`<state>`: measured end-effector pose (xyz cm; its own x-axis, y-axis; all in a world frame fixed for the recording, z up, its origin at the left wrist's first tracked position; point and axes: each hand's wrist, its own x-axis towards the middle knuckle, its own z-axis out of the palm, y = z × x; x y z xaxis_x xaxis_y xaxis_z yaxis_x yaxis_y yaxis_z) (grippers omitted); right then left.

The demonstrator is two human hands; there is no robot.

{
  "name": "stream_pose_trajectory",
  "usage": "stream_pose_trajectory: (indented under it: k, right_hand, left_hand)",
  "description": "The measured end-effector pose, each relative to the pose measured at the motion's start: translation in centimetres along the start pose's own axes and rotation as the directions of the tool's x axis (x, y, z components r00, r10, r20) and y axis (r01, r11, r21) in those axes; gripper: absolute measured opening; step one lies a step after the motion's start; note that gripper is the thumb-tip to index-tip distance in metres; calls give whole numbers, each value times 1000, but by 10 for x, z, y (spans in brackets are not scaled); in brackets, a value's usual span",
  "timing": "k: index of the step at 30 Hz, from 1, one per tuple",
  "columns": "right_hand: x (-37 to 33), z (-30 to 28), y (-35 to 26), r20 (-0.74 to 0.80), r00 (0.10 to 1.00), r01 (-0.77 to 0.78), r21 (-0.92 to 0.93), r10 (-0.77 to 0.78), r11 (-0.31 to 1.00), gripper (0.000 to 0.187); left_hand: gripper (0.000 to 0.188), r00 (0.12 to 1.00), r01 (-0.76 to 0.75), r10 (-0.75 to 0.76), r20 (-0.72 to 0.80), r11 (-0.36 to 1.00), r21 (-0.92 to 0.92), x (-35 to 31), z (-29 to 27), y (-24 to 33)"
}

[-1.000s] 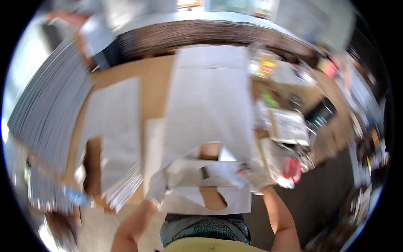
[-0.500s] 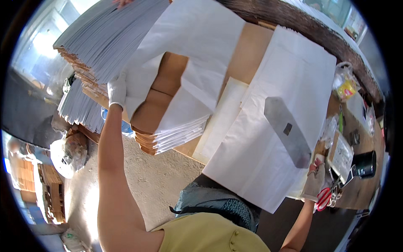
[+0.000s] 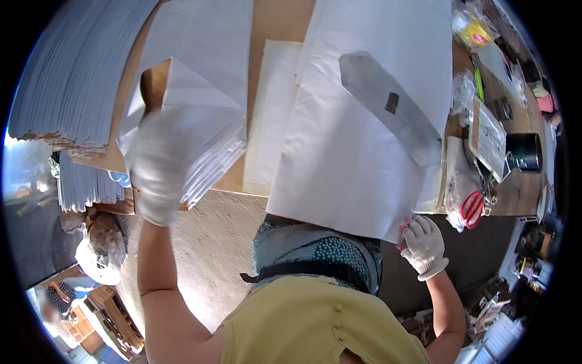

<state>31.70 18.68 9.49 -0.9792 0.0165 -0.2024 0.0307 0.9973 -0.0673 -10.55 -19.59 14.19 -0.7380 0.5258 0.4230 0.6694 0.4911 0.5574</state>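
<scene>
Both hands in knit work gloves, off-white. Left hand (image 3: 159,167) motion-blurred, knit detail lost; right hand (image 3: 423,244) sharper, ribbed cuff (image 3: 433,269) rolled thick at the wrist. Arms bare above the gloves. Top (image 3: 285,321) sleeveless, plain, muted yellow-green; short row of small round buttons (image 3: 338,308), same shade. Lower garment (image 3: 348,251) teal-blue and grey, part pale-dotted. Black band (image 3: 309,269) across it, one loose pointed end at left.

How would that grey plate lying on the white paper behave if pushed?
The grey plate would probably slide easily, since it rests on smooth-looking white paper. It is likely fairly stiff: its edges show no obvious sag or curl. Lying flat, it seems unlikely to roll or tip.
</scene>
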Motion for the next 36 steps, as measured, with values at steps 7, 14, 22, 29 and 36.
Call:
stream_pose_trajectory:
  k: [7,14,22,29,36]
  right_hand:
    - [11,-39,17,-324,860,-241,424,395,873,7]
    - [68,25,47,-240,47,318,924,970,214,42]
    - [96,84,80,-299,266,-170,921,916,350,27]
    - [147,55,90,-254,422,-568,674,870,472,36]
    - [126,55,67,-167,409,-474,801,897,366,40]
  left_hand:
    - [36,655,-480,517,551,848,-225,-10,121,-7]
    - [42,983,114,-61,176,944,-310,-21,176,37]
    - [44,997,-78,76,24,987,140,-22,206,38]
    - [42,997,-66,57,44,970,235,-24,216,36]
    - [33,993,-116,110,39,919,378,-28,222,31]
